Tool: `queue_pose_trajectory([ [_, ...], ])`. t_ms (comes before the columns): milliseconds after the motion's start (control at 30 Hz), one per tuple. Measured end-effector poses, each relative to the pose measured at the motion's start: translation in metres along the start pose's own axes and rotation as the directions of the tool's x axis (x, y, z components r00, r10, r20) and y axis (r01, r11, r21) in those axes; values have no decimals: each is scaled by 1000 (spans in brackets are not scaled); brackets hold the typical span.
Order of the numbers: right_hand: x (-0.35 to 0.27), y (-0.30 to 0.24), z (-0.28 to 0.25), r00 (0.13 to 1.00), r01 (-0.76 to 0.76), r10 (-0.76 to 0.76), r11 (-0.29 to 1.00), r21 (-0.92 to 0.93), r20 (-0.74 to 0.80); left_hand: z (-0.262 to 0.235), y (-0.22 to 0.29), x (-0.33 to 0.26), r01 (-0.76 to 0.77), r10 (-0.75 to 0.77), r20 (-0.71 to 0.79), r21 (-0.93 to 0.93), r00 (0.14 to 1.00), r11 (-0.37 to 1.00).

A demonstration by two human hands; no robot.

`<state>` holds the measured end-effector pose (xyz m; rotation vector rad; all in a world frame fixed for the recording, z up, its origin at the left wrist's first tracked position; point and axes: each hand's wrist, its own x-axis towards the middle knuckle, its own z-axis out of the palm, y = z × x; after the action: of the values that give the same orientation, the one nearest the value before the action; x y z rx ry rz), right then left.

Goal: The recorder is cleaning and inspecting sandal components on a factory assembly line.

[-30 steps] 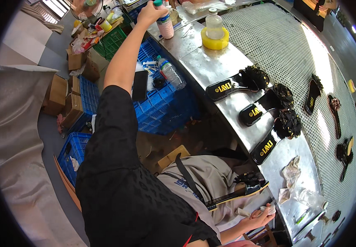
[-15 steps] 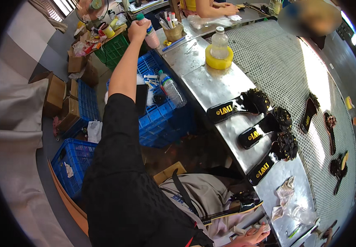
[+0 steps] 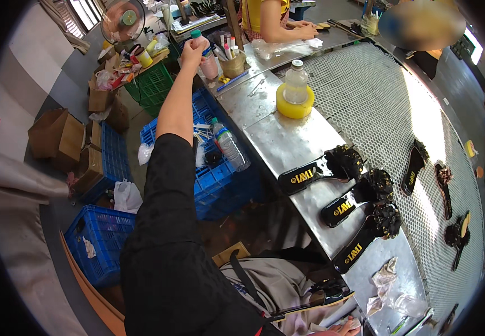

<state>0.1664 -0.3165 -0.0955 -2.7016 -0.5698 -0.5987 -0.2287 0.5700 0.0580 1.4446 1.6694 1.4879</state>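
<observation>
My left hand (image 3: 193,55) is stretched far out ahead and shut on a pink bottle (image 3: 209,65) with a green cap, held up beside the far end of the metal table (image 3: 276,131). My right hand (image 3: 340,331) barely shows at the lower edge, next to a black sandal (image 3: 309,302) lying on my lap; its grip is hidden. Three black sandals with gold print and ruffled fronts (image 3: 309,175) (image 3: 350,203) (image 3: 365,242) lie in a row on the table.
A clear bottle stands in a yellow tape roll (image 3: 294,101). More sandals (image 3: 413,168) lie on the mesh belt (image 3: 365,95). Blue crates (image 3: 223,179) (image 3: 99,246), a water bottle (image 3: 231,148), cardboard boxes (image 3: 57,137) and a fan (image 3: 122,19) are on the left. A co-worker's arm (image 3: 281,33) rests at the far end.
My left arm has carried the pink bottle left and away from the table end. My right hand has dropped toward the lower edge.
</observation>
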Motion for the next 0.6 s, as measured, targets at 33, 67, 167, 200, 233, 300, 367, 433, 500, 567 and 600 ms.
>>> queue_pose_trajectory([
  [33, 12, -34, -15, 1000, 1, -1, 1000, 7, -6, -4, 4, -1, -5, 5, -6, -5, 1000, 1000],
  [67, 19, -61, -27, 947, -320, 300, 895, 311, 112, -6, 6, -1, 8, -6, 36, -37, 999, 999],
  [167, 25, -82, -32, 809, -571, 504, 554, 605, 302, -7, 1, -2, 15, -8, 98, -75, 995, 997],
  [200, 25, -83, -31, 819, -539, 493, 491, 684, 292, -6, -1, -2, 1, 9, 112, -88, 994, 996],
  [233, 24, -82, -32, 819, -541, 493, 493, 681, 293, -6, -3, -3, 4, 5, 113, -85, 994, 996],
  [300, 24, -79, -33, 829, -534, 504, 586, 609, 241, -7, -5, -1, 1, 5, 84, -73, 996, 997],
  [367, 24, -76, -31, 839, -524, 513, 665, 533, 185, -7, -7, -1, 29, -23, 92, -58, 995, 998],
  [433, 23, -72, -27, 849, -511, 513, 731, 452, 130, -11, -12, 1, 53, -48, 96, -44, 994, 998],
  [500, 22, -65, -21, 859, -496, 506, 787, 367, 78, -17, -21, 3, 106, -103, 90, -24, 991, 994],
  [567, -5, -1, 2, 952, -294, 307, 908, 298, 4, -9, -30, -2, 120, -116, 98, -30, 988, 992],
  [600, -17, 22, 8, 996, -78, 88, 973, 218, -35, -7, -25, -7, 130, -125, 118, -43, 985, 990],
])
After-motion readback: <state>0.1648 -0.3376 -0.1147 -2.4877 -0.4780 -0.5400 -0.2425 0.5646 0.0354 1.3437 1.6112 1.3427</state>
